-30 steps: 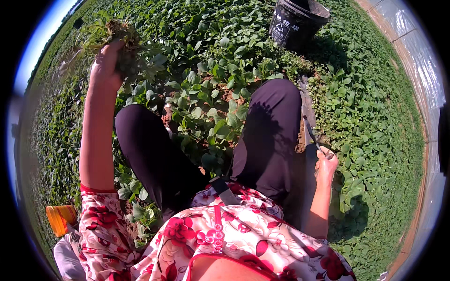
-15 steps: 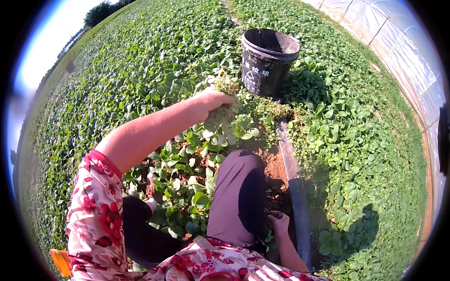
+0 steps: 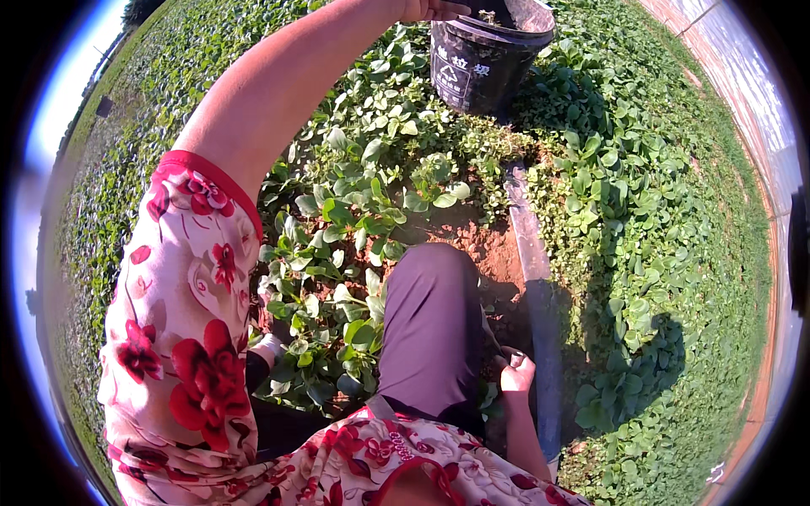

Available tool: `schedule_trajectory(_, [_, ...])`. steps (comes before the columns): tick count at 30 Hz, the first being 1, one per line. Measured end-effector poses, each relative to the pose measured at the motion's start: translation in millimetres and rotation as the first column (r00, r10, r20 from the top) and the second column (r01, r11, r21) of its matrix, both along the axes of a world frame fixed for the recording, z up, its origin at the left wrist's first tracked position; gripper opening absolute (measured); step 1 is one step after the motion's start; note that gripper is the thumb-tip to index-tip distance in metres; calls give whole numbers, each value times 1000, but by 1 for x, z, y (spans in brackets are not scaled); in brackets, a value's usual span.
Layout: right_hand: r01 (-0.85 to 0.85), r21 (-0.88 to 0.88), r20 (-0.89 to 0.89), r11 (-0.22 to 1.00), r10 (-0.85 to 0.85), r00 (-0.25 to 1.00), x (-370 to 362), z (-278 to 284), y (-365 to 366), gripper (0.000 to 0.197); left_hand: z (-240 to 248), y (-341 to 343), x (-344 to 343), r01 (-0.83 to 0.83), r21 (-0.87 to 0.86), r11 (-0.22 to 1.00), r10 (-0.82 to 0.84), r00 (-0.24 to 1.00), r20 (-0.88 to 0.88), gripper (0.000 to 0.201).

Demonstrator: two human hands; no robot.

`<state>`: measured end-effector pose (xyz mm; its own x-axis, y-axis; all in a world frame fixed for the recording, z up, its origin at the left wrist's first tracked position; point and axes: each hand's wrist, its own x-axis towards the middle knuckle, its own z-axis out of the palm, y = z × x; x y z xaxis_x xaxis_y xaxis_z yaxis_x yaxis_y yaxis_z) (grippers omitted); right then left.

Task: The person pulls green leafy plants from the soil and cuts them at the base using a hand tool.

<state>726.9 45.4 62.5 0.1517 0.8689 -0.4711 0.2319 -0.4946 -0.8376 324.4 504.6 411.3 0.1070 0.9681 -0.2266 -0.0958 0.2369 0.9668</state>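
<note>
My left hand (image 3: 434,9) reaches over the near rim of a black bucket (image 3: 472,72), its fingers stretched out; the frame's upper edge cuts off part of it. Just past the fingertips, a bit of green weed (image 3: 487,16) shows at the bucket's mouth. Low beside my right knee, my right hand (image 3: 516,372) is closed around a thin tool (image 3: 489,334). Only a narrow length of that tool shows along my trouser leg, so its kind is unclear. Leafy green plants (image 3: 354,223) grow in front of me.
A grey strip of hose or film (image 3: 531,244) runs along the reddish soil (image 3: 477,240) right of my knee. Low weeds (image 3: 485,139) crowd the bucket's base. Dense greens (image 3: 641,228) spread to the right, toward a plastic-covered greenhouse wall (image 3: 742,76).
My left hand has moved forward and up from the plants to the bucket; the clump of weeds it held no longer shows in it. My right hand has shifted slightly forward.
</note>
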Motion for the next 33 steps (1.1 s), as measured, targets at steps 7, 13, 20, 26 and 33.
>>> schedule_trajectory(7, [64, 460, -45, 886, -49, 998, -51, 105, 106, 30, -55, -261, 53, 107, -228, 968, -147, 975, -169, 29])
schedule_trajectory(13, [-168, 899, 52, 405, 283, 958, -171, 237, 108, 34, -42, -358, 83, 98, -201, 975, -58, 979, 195, 56])
schedule_trajectory(20, [-487, 873, 443, 25, 373, 815, -195, 288, 93, 52, 31, -442, 17, -718, 30, 696, 616, 617, 491, 32])
schedule_trajectory(26, [-837, 312, 566, 449, 620, 543, -85, 88, 140, 27, 0, -535, -48, -476, 35, 879, 380, 743, 550, 33])
schedule_trajectory(33, [-701, -628, -59, -337, 919, -389, 40, -22, -27, 27, -60, -535, -42, -652, -585, 483, 874, 316, 369, 34])
